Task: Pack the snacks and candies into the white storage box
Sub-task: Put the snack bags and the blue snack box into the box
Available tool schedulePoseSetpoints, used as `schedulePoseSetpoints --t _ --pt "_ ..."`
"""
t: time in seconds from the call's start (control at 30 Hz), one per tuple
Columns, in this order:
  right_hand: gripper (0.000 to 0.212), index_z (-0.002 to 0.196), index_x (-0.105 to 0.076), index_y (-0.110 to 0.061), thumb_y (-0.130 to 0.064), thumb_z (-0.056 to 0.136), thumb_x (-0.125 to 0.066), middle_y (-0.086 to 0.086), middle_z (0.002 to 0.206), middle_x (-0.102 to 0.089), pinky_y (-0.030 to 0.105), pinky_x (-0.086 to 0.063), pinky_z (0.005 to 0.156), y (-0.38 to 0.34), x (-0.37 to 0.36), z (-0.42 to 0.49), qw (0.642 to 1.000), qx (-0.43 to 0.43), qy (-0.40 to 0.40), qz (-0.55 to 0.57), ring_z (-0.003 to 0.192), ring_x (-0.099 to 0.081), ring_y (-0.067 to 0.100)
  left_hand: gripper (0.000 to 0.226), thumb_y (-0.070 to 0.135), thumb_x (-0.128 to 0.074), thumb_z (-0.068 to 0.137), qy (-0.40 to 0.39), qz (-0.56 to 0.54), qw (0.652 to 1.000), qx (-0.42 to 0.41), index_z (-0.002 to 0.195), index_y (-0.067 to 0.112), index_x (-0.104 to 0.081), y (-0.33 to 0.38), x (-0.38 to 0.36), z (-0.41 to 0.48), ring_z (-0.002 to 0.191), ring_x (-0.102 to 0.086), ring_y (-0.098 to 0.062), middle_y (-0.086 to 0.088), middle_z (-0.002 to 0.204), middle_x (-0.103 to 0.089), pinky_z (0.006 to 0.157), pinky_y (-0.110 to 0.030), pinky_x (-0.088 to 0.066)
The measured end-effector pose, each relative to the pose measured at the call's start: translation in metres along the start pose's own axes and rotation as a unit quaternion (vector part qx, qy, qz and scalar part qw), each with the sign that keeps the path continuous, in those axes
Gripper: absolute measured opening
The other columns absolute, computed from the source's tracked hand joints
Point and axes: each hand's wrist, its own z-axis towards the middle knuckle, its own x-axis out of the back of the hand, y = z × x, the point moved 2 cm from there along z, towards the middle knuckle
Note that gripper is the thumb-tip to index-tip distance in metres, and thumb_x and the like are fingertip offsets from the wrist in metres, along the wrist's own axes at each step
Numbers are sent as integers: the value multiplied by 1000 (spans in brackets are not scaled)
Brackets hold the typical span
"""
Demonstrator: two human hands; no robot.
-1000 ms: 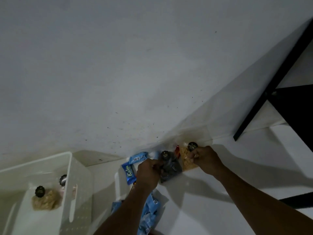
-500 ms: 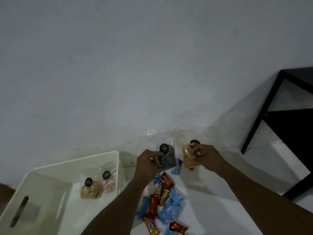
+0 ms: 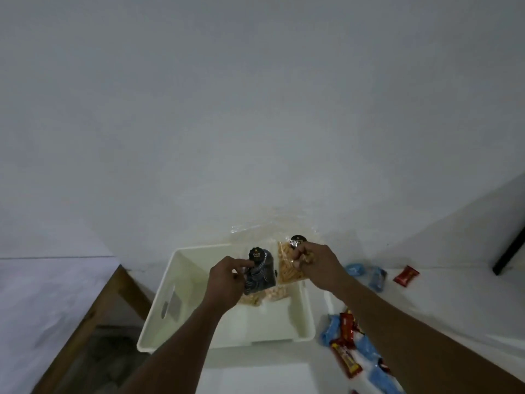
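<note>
White storage box (image 3: 308, 317) below two carried snack bags: placement step in hand.

The left hand (image 3: 227, 275) pinched the dark snack bag (image 3: 261, 277) just under its black label, fingers (image 3: 241, 263) curled round the neck; the right hand (image 3: 315, 261) gripped the orange snack bag (image 3: 285, 270) in the same way. Both bags hung below the fingers, over the far half of the box, apparently not yet set down. Pale snack bags (image 3: 274, 294) already lay on the box floor directly beneath, so the free floor nearer the person looked the better landing place: lower, then let go. Loose candy bars (image 3: 345, 334) lay on the worktop (image 3: 426, 308) to the right of the right fingers, with blue wrappers (image 3: 366, 273) and a red candy (image 3: 405, 275) farther right, all still to be packed.
</note>
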Motion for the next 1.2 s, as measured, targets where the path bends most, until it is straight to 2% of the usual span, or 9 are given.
schedulePoseSetpoints --t 0.13,0.2,0.3,0.47,0.6,0.73,0.9,1.07,1.2 --pt "28 73 -67 -26 2 74 -71 1 89 -71 7 -45 65 7 -68 8 998 -22 -6 -50 77 -64 7 17 -21 -55 77 -11 2 999 39 81 -6 -64 -45 29 4 73 -67 1 2 94 -70 61 -24 -59" --pt "28 71 -67 -27 1 73 -69 2 90 -71 1 -42 57 19 -91 15 997 -47 2 -69 76 -64 7 27 -20 -56 78 -27 21 998 47 89 -1 -72 -66 29 9 68 -66 3 4 89 -65 63 -19 -58" --pt "25 72 -69 -21 3 75 -65 -3 83 -66 1 -39 50 39 -112 29 992 -92 -2 -89 67 -57 -5 39 -18 -56 76 -46 42 997 39 91 11 -78 -98 20 26 71 -65 -4 6 84 -64 72 -29 -60" --pt "22 74 -69 -22 0 75 -65 -3 91 -69 11 -44 53 78 -130 54 981 -160 -32 -105 80 -63 12 42 -17 -56 74 -95 63 991 68 92 15 -78 -141 -12 49 80 -68 -22 6 87 -62 78 -40 -59" --pt "21 67 -65 -30 -11 75 -66 -7 99 -70 15 -43 62 95 -135 61 969 -196 -50 -139 87 -62 12 36 0 -64 78 -120 114 982 85 103 22 -76 -162 -29 52 100 -65 -22 -1 102 -63 93 -31 -52" --pt "15 78 -70 -27 -13 78 -64 -8 97 -68 22 -50 68 91 -129 58 966 -209 -73 -133 90 -64 14 30 12 -69 82 -129 153 977 78 109 24 -74 -154 -25 46 110 -49 -12 -5 117 -53 91 -13 -31" --pt "15 94 -67 -25 -25 79 -68 -5 108 -65 32 -50 92 58 -105 41 969 -203 -61 -130 104 -59 17 38 29 -63 79 -150 191 965 99 115 40 -68 -134 -11 33 144 -24 -31 -12 141 -52 116 -33 -29" --pt "17 97 -69 -19 -25 81 -71 -1 104 -61 25 -44 75 10 -73 9 977 -163 -62 -126 96 -57 15 41 32 -60 86 -149 220 962 62 127 34 -59 -75 0 13 151 -7 -30 -14 142 -52 120 -38 -16" --pt "9 92 -69 -20 -22 83 -67 0 93 -64 20 -44 53 -13 -46 -23 980 -156 -53 -115 70 -55 10 41 26 -65 82 -153 205 966 34 122 32 -64 -31 0 -10 135 -39 -27 -7 136 -49 109 -32 -37"
